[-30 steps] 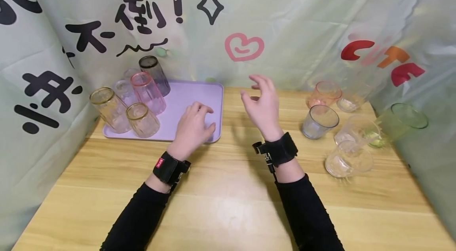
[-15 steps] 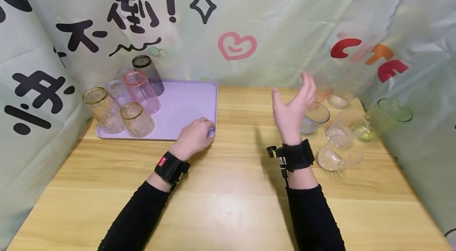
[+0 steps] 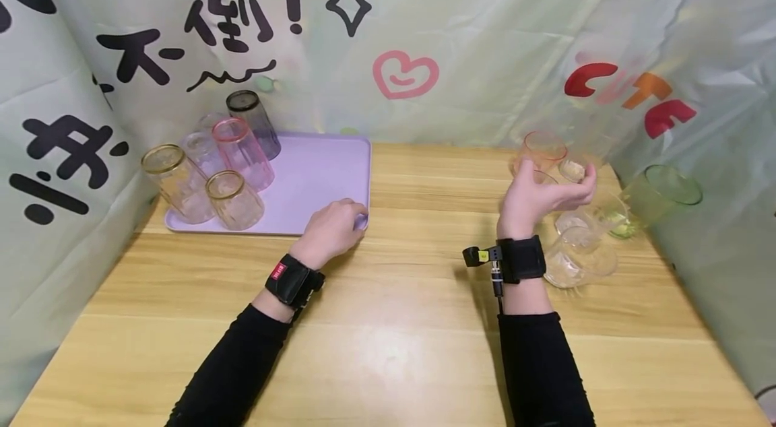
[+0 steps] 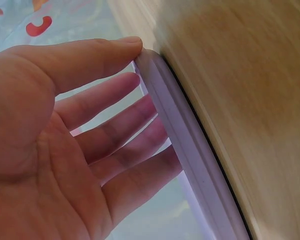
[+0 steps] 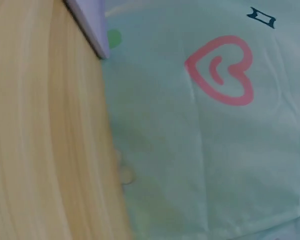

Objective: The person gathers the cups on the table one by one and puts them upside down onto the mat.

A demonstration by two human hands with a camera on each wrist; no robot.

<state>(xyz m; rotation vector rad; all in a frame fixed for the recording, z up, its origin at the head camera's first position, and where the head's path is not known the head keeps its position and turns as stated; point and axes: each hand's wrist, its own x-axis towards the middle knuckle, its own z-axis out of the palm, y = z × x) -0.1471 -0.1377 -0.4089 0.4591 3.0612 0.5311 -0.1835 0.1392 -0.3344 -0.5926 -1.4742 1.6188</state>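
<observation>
In the head view, my left hand (image 3: 332, 233) holds the front right corner of a lilac tray (image 3: 321, 174). The left wrist view shows its thumb (image 4: 112, 51) at the corner, with the other fingers lying over the rim. My right hand (image 3: 533, 201) is at the group of glasses on the right, thumb and fingers spread apart around a grey-blue glass (image 3: 547, 177), which it mostly hides. Behind that stands an orange-rimmed glass (image 3: 543, 144). The right wrist view shows neither this hand nor a glass.
Upside-down glasses fill the tray's left side, among them a pink glass (image 3: 242, 151), a dark grey glass (image 3: 254, 124) and an amber glass (image 3: 177, 181). On the right stand a green glass (image 3: 663, 191) and clear glasses (image 3: 576, 265). A printed curtain (image 3: 473, 43) encloses the wooden table (image 3: 388, 346).
My left hand has moved from above the tray down to its front right corner. My right hand has swung rightward from mid-table to the grey-blue glass.
</observation>
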